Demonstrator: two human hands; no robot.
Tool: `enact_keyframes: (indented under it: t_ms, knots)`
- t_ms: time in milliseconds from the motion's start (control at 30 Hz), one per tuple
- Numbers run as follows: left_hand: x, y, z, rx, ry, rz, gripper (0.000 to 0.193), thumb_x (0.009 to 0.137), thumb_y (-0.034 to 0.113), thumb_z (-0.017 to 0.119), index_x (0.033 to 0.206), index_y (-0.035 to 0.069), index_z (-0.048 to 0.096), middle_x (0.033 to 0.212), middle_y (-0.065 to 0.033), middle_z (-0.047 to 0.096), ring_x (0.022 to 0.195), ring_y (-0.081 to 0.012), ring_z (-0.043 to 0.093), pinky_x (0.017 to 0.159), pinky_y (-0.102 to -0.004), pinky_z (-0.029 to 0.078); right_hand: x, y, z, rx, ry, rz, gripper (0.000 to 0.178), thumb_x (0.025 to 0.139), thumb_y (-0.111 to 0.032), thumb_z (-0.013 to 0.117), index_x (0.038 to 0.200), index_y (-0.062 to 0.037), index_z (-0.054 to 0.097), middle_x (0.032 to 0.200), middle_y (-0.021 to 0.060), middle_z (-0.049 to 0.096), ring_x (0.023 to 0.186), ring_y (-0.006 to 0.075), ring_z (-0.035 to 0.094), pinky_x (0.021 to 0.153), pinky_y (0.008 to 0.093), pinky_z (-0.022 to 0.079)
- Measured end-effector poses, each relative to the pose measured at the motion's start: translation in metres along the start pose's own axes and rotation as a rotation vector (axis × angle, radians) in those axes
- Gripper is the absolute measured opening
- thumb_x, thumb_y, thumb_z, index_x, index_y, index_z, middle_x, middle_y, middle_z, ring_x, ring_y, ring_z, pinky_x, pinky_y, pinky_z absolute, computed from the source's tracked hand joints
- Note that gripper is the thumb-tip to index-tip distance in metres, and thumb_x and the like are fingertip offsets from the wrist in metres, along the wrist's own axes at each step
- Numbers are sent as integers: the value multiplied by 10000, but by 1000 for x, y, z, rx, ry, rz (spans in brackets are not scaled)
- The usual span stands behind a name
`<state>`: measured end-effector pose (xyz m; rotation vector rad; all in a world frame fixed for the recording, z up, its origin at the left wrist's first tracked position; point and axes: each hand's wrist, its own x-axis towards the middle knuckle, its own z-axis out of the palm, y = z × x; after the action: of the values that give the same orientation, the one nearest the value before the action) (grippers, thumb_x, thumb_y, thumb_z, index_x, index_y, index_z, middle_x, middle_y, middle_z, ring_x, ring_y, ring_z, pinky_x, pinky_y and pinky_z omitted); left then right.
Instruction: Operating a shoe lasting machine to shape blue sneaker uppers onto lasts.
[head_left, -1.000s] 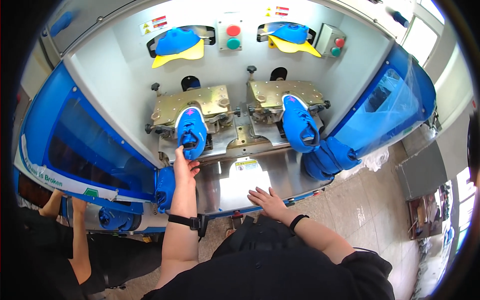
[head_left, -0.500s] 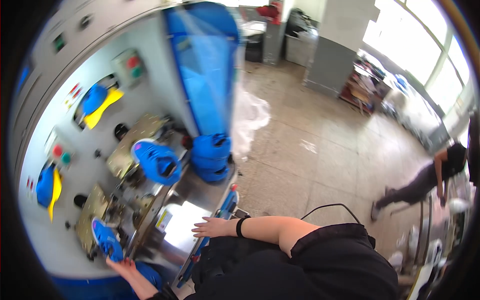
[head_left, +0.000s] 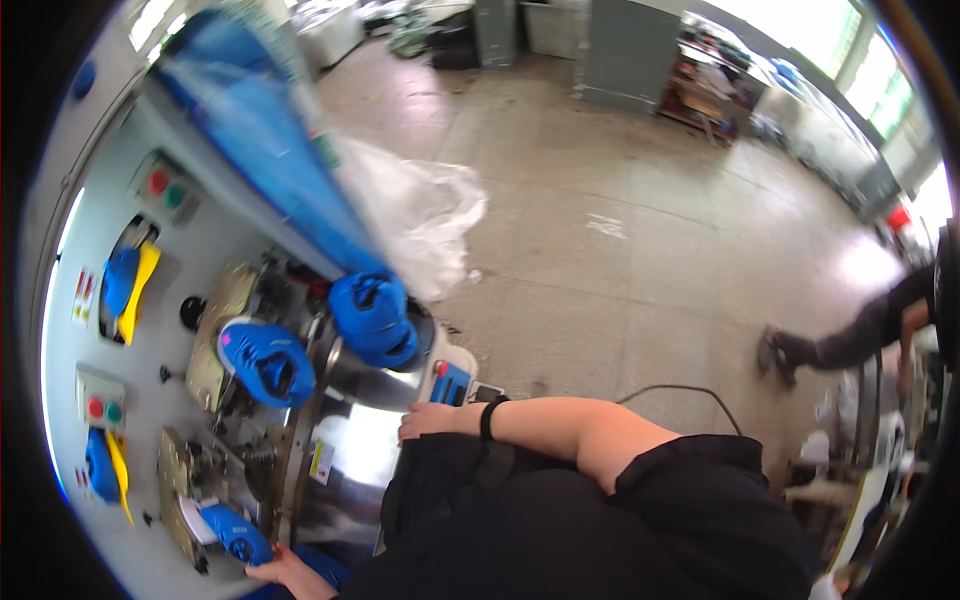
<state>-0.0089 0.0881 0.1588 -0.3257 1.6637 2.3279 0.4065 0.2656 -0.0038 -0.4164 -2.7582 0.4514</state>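
Observation:
At the lower left, my left hand (head_left: pixel 287 572) grips the heel end of a blue shoe (head_left: pixel 236 533). The toe of that shoe lies against the lower brass-coloured machine fixture (head_left: pixel 180 478), with a white edge showing beside it. A second blue shoe (head_left: pixel 268 364), its opening facing up, sits on the upper fixture (head_left: pixel 222 318). My right hand (head_left: pixel 426 421), a black band at its wrist, rests by the edge of the shiny metal worktop (head_left: pixel 358 455). Its fingers are foreshortened and look loosely open, and nothing shows in them.
Stacked blue shoes (head_left: pixel 372 320) stand at the worktop's far end, beside a blue panel (head_left: pixel 265 150) and clear plastic sheeting (head_left: pixel 430 215). Red and green buttons (head_left: pixel 163 190) are on the machine wall. A dark cable (head_left: pixel 690 390) loops right; a person (head_left: pixel 845 335) walks at far right.
My view has swung, so the machine sits differently in it. My right hand has drawn back from flat on the worktop to its edge. My left hand still grips the blue shoe.

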Motion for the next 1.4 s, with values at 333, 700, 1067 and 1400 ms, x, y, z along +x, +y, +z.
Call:
enact_keyframes:
  t_ms: [333,700,1067,1400]
  knots:
    - [-81,-23,-11,-321,-268,-151,409,905,330,560,1160,12,594,1044,-118,667,929,-261,666,786,-319,580,35,7,-44,360,-272,-7,124,816,-221,616,879,-118,645,885,48,602,929,274,595,771,408,511]
    - [-174,-47,51,-102,-839,-209,426,834,-14,546,1256,-47,500,1189,-112,599,1105,-205,590,996,-369,453,108,-40,-198,1149,19,251,458,930,-104,612,1359,-40,465,1145,29,606,697,44,465,656,206,435]
    - [-221,-30,43,-91,-809,-338,609,970,170,491,1491,22,212,1373,-173,480,1211,-268,539,1000,-404,461,130,-67,-181,1517,-226,310,332,957,-143,603,1266,-46,529,996,-20,606,810,40,538,683,216,464]
    - [-192,5,13,-188,-848,-358,471,933,89,597,1354,10,400,1256,-155,579,1144,-272,599,915,-428,534,119,-109,-186,954,372,101,461,860,-150,702,1278,-130,509,1074,37,605,753,105,578,623,242,469]
